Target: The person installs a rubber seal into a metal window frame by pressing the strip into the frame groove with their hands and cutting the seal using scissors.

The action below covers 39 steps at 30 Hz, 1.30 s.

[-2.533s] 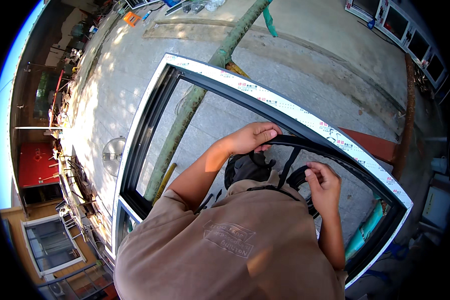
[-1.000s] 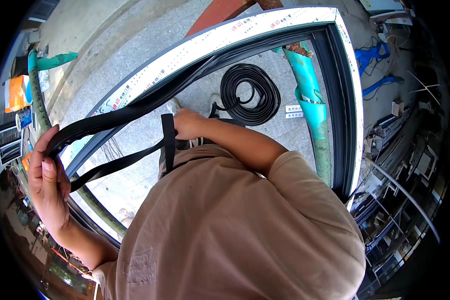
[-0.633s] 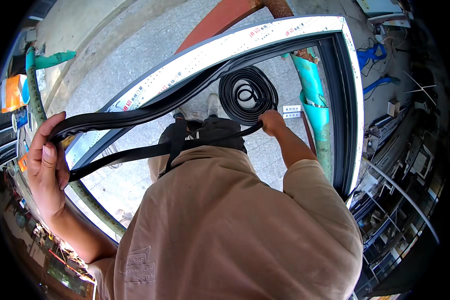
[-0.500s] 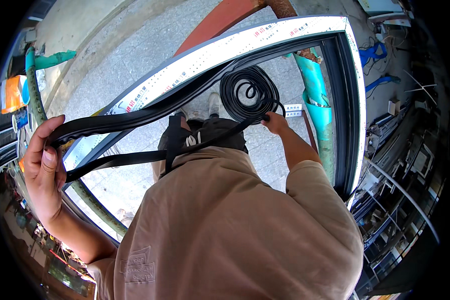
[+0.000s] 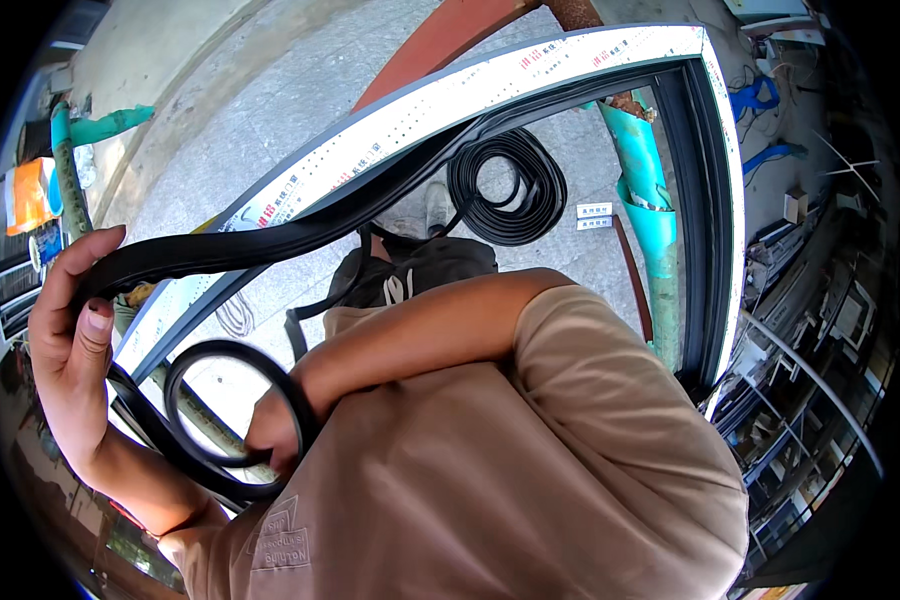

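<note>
A black rubber seal strip [image 5: 230, 247] runs from the far rail of a white film-wrapped window frame [image 5: 410, 107] to my left hand [image 5: 80, 335]. That hand is raised at the left, its thumb and fingers closed around the strip. My right arm crosses in front of my body. At its end my right hand [image 5: 276, 432] is closed on a lower stretch of the strip, which bends into a round loop around the hand; its fingertips are partly hidden. More strip lies in a flat round coil [image 5: 548, 190] on the floor, seen through the frame opening.
Posts wrapped in green sheeting [image 5: 648, 200] stand under the frame at the right and left. A rust-red beam [image 5: 420, 55] lies beyond the far rail. Metal profiles [image 5: 820, 330] are heaped at the right. An orange-and-white bag [image 5: 32, 195] sits at the far left.
My right hand has swung from beside the coil across to the lower left, bringing strip with it into a loop. My left hand keeps its hold and has shifted slightly left.
</note>
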### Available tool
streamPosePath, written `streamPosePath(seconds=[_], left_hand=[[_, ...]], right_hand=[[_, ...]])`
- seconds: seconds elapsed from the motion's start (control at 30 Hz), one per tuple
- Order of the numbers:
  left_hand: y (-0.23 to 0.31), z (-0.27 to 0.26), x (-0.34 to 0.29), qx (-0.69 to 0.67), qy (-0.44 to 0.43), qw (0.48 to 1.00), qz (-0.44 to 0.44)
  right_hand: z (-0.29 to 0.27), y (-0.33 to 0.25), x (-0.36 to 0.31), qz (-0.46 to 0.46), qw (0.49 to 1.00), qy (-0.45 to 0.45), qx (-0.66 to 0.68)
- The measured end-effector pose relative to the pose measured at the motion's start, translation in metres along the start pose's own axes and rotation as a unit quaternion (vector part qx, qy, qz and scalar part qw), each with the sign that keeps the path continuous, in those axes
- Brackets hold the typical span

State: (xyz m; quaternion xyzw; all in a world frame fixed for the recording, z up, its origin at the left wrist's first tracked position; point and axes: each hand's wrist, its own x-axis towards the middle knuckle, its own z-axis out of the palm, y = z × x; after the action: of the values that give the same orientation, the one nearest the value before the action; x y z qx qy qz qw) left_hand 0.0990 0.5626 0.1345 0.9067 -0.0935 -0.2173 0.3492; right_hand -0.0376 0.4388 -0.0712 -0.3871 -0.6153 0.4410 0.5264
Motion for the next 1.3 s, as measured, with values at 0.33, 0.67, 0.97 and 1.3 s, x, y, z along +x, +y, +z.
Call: streamPosePath(seconds=[0.33, 0.67, 0.97, 1.3], left_hand=[[0.005, 0.009, 0.001, -0.015, 0.005, 1.000, -0.010], [-0.022, 0.055, -0.016, -0.084, 0.013, 0.996, -0.028], [-0.047, 0.138, -0.058, -0.215, 0.210, 0.950, -0.089], [-0.083, 0.201, -0.069, -0.104, 0.263, 0.948, -0.146]], right_hand=[[-0.022, 0.082, 0.040, 0.144, 0.961, 0.218, -0.086], [-0.017, 0.152, -0.178, 0.490, 0.842, 0.120, -0.191], [-0.019, 0.008, -0.252, 0.480, 0.830, 0.147, -0.242], [-0.072, -0.223, -0.287, 0.251, 0.823, 0.376, -0.343]])
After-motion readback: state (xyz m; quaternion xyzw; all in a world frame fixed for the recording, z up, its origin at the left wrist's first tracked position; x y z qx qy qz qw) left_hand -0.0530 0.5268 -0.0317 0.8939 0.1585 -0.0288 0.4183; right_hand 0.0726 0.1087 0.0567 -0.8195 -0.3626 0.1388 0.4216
